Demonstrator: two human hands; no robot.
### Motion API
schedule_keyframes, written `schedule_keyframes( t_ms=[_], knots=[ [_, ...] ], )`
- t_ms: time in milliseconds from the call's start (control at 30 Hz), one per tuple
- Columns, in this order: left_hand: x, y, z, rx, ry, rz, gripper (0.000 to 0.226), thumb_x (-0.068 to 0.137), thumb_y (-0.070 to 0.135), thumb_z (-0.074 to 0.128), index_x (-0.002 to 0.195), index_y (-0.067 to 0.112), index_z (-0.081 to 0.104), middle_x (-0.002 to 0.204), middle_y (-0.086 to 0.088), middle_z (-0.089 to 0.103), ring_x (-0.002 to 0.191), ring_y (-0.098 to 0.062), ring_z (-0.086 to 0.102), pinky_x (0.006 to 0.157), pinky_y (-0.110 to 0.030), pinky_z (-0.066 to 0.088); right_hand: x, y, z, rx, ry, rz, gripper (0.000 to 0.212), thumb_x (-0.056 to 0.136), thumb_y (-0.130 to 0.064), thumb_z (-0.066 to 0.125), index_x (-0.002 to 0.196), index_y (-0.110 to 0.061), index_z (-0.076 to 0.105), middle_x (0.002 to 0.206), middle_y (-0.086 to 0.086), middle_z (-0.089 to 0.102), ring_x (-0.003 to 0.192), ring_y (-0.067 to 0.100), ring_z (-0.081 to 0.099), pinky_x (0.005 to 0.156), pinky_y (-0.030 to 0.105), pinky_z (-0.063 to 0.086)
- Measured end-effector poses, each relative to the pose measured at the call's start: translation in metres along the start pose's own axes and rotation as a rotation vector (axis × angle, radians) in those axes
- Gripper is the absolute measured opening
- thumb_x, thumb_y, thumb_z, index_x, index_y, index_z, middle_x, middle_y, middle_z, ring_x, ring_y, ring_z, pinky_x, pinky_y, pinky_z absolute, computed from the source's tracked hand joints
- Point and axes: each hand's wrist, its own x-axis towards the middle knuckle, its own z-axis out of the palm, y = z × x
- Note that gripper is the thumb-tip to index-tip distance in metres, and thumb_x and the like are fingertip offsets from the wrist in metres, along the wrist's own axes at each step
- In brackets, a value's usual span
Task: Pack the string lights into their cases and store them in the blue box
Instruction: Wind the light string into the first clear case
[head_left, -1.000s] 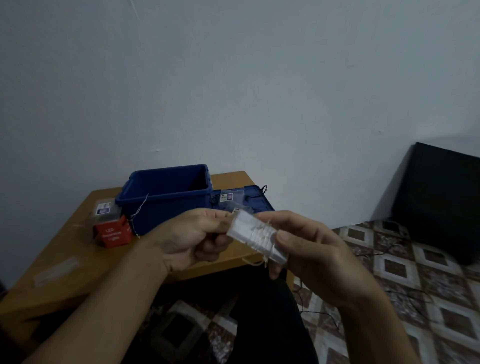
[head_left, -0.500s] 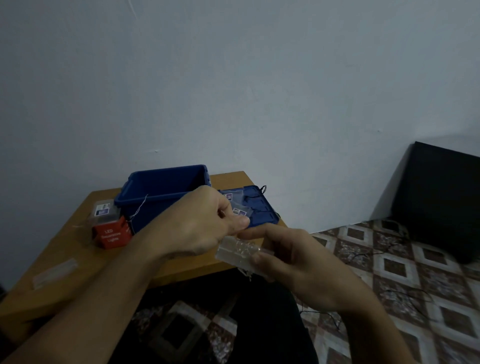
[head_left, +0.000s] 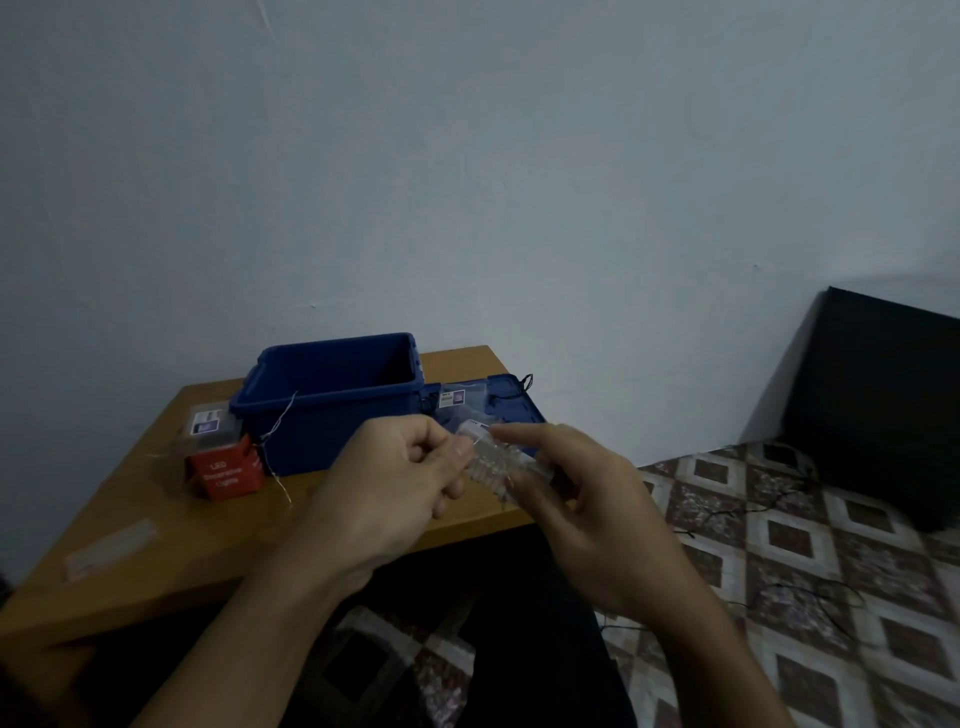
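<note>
— Since you stand nearer, what heads the list?

— Wooden table (head_left: 156, 525), set against the wall. Its front edge runs just under both hands and its right corner meets the tiled floor (head_left: 779, 545).

— Next?

— Blue box (head_left: 332, 421), open-topped, at the back of the table near the wall. Its lid (head_left: 506, 405) lies flat just beside it, reaching the table's right edge.

— The hands?

— Left hand (head_left: 395, 483), fingers curled, pinching one end of the clear case (head_left: 522, 462). Right hand (head_left: 587, 514), one finger laid along the top and the others beneath, gripping the other end. The case hangs in the air above the table's front edge, before the lid, with string lights (head_left: 488, 462) coiled inside.

— Smaller lots?

— Red carton (head_left: 228, 475), left of the box, with a second clear case (head_left: 208, 423) at its top. A wide stretch of tabletop separates the carton from the front edge and holds a flat clear strip (head_left: 111, 548). Loose wire (head_left: 275, 441) hangs down the box's front and trails onto the table.
</note>
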Motion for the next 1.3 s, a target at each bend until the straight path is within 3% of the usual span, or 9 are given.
schedule_keyframes(
  t_ms=[167,300,500,633,800,933,1033,1200,1300],
  knots=[
    [-0.001,-0.004,0.006,-0.057,-0.008,-0.027,0.023,0.096,0.035,0.062,0.079,0.021,0.069,0.065,0.004,0.058,0.060,-0.009,0.052,0.062,-0.030,0.043,0.001,0.004,0.001,0.055,0.043,-0.009,0.034,0.101,-0.027,0.058,0.134,-0.036,0.059,0.099,-0.025,0.058,0.088,0.008,0.059,0.070,0.020,0.047],
    [-0.001,-0.005,0.007,-0.140,0.028,-0.016,0.020,0.094,0.032,0.065,0.079,0.021,0.072,0.082,0.002,0.072,0.081,-0.015,0.069,0.068,-0.032,0.056,0.000,0.006,0.001,0.123,0.053,-0.018,0.033,0.101,-0.029,0.058,0.133,-0.038,0.059,0.103,-0.022,0.061,0.089,0.011,0.061,0.071,0.030,0.052],
    [-0.002,-0.002,0.011,-0.251,0.087,0.023,0.018,0.090,0.023,0.070,0.078,0.010,0.072,0.081,0.000,0.077,0.084,-0.014,0.074,0.074,-0.035,0.059,0.002,0.005,-0.001,0.263,0.056,0.019,0.035,0.096,-0.037,0.055,0.130,-0.037,0.062,0.089,-0.024,0.062,0.081,0.011,0.061,0.070,0.037,0.054],
    [-0.002,-0.004,0.012,-0.283,0.108,0.022,0.025,0.087,0.025,0.074,0.063,0.018,0.069,0.079,-0.002,0.077,0.085,-0.021,0.073,0.075,-0.037,0.056,0.003,0.003,-0.003,0.371,0.043,0.021,0.029,0.098,-0.035,0.057,0.126,-0.041,0.064,0.081,0.001,0.062,0.076,0.026,0.064,0.072,0.052,0.054],
    [-0.003,0.000,0.012,-0.469,0.145,0.031,0.025,0.079,0.017,0.079,0.079,0.010,0.055,0.078,-0.012,0.075,0.073,-0.021,0.073,0.066,-0.033,0.050,0.003,0.001,-0.007,0.573,0.020,0.068,0.031,0.095,-0.023,0.059,0.125,-0.026,0.066,0.077,0.002,0.060,0.075,0.028,0.067,0.075,0.038,0.059],
    [-0.003,-0.001,0.012,-0.470,0.031,-0.058,0.029,0.083,0.028,0.074,0.106,0.012,0.069,0.090,-0.007,0.078,0.080,-0.020,0.073,0.067,-0.033,0.050,0.003,0.003,-0.006,0.679,0.010,0.103,0.030,0.097,-0.023,0.060,0.126,-0.023,0.068,0.086,0.012,0.063,0.076,0.027,0.064,0.074,0.035,0.057],
    [-0.004,-0.004,0.014,-0.425,-0.036,-0.051,0.029,0.088,0.036,0.065,0.102,0.013,0.075,0.091,-0.004,0.078,0.083,-0.020,0.073,0.066,-0.031,0.049,0.004,0.003,-0.003,0.751,-0.007,0.139,0.029,0.096,-0.027,0.062,0.125,-0.025,0.069,0.101,0.028,0.061,0.083,0.032,0.063,0.074,0.035,0.056],
    [-0.002,-0.010,0.015,-0.317,0.049,0.067,0.025,0.091,0.034,0.063,0.089,0.012,0.075,0.080,-0.003,0.076,0.069,-0.011,0.066,0.062,-0.028,0.047,0.006,0.003,0.003,0.962,-0.062,0.301,0.034,0.086,-0.024,0.065,0.119,-0.020,0.072,0.096,0.016,0.064,0.080,0.025,0.062,0.071,0.035,0.055],
    [0.001,-0.012,0.012,-0.241,0.051,0.106,0.027,0.092,0.035,0.063,0.085,0.012,0.075,0.075,-0.002,0.075,0.064,-0.009,0.064,0.060,-0.019,0.045,0.008,0.004,0.002,0.991,-0.084,0.377,0.036,0.082,-0.021,0.065,0.117,-0.020,0.073,0.103,0.027,0.063,0.082,0.029,0.062,0.072,0.037,0.056]
  ],
)
